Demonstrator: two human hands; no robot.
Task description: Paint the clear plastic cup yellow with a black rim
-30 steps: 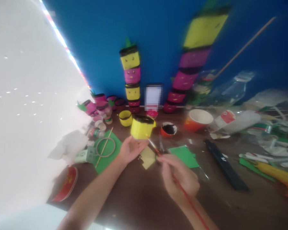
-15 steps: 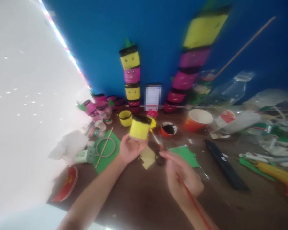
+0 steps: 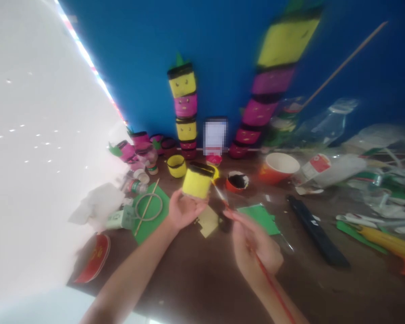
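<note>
In the head view, the dark brown surface [image 3: 195,270] ends at a pale area on the left and meets a blue wall [image 3: 135,58] at the back. Plain brown shows between the two forearms, the widest room for moving. The right side is tighter: a long, flat black object [image 3: 317,231] lies slantwise beyond the right hand [image 3: 258,240], and a white-and-orange round tub [image 3: 279,170] stands farther back.

The yellow cup-like piece with a black rim [image 3: 196,182] is raised, slightly tilted, above the upturned left hand [image 3: 185,210]; that grip supports its base with the fingers and thumb. The right grip is closed around the slim red-handled paintbrush [image 3: 270,282], its tip pointing at the cup's right side; whether they touch cannot be told. A black-stained orange pot [image 3: 236,182] stands just beyond the tip.
</note>
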